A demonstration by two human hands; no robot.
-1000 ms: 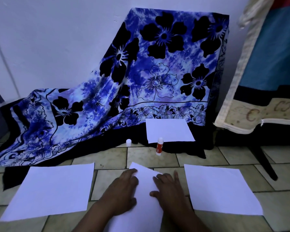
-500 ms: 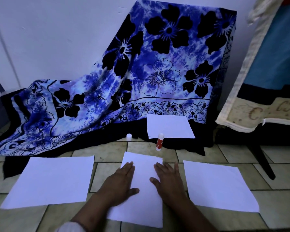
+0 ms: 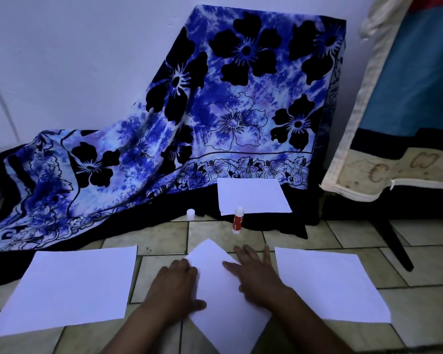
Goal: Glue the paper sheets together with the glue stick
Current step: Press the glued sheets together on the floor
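Observation:
A white middle sheet [image 3: 223,300] lies on the tiled floor, turned like a diamond with one corner pointing away from me. My left hand [image 3: 175,287] rests flat on its left edge and my right hand [image 3: 256,273] rests flat on its right side. Another sheet [image 3: 67,287] lies to the left and one more sheet [image 3: 330,284] to the right. A far sheet [image 3: 252,196] lies on the dark cloth edge. The glue stick [image 3: 237,219], white and red, stands uncapped in front of it, with its white cap [image 3: 190,213] to the left.
A blue flowered cloth [image 3: 215,111] drapes over a box-like shape against the white wall. At the right, a fabric-covered piece of furniture [image 3: 394,123] stands on dark legs [image 3: 391,241]. Beige floor tiles [image 3: 420,315] surround the sheets.
The middle sheet has rotated under both hands, from lying roughly straight to a diamond angle. Both hands stay flat on it and have shifted with it.

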